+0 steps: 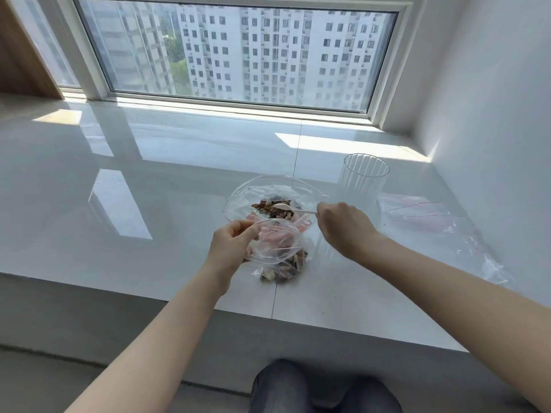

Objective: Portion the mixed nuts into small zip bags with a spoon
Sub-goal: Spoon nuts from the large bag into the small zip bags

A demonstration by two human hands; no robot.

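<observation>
Sitting on the white bench (149, 204) near its front edge, a small zip bag (278, 257) with some nuts in it is held open by the left hand (231, 248), whose fingers pinch its rim. A spoon (293, 209) is gripped by the curled fingers of the right hand (343, 228). Its bowl is dipped into the mixed nuts (272, 208) inside the big bag (268, 198) just behind. A clear ribbed cup (362, 180) and spare bags (423, 216) are seen to the right.

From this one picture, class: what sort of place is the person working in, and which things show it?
Probably a high-rise flat. A wide window looks out on tower blocks, and the hands work on a glossy white tiled ledge beneath it, beside a ribbed glass.
</observation>
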